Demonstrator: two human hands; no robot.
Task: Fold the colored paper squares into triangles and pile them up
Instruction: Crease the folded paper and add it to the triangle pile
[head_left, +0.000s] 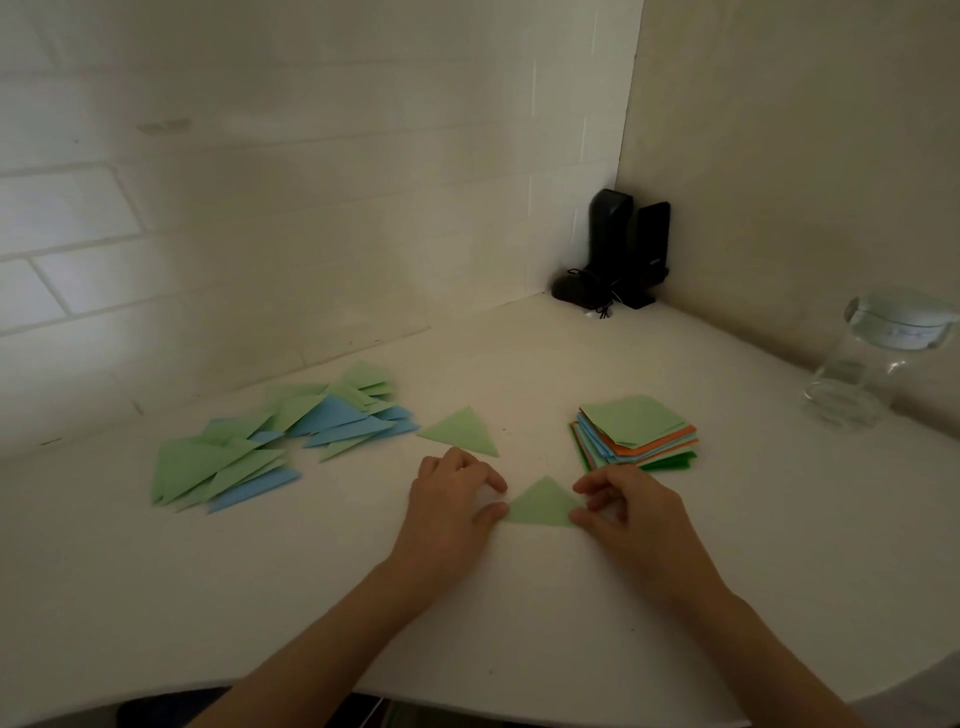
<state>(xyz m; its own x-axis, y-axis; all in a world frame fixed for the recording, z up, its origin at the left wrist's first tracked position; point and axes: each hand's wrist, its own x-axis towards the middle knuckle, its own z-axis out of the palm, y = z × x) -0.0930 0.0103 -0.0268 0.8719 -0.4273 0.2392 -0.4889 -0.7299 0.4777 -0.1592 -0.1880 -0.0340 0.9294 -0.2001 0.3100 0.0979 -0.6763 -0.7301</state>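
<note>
Underneath everything lies a white tabletop (519, 597) set in a corner of pale tiled wall (260, 208). Two hands work at centre: the left hand (452, 506) and right hand (628, 512) each pinch a corner of one folded green triangle (543, 505) lying flat between them. A second green triangle (462, 432) lies alone at 12 o'clock from it. At 10 o'clock spreads a loose pile of green and blue triangles (275, 436), too overlapped to count; at 2 o'clock, one stack of unfolded squares (636, 434). Two black speakers (626, 244) stand in the corner, one glass jar (872, 358) at 3 o'clock.
</note>
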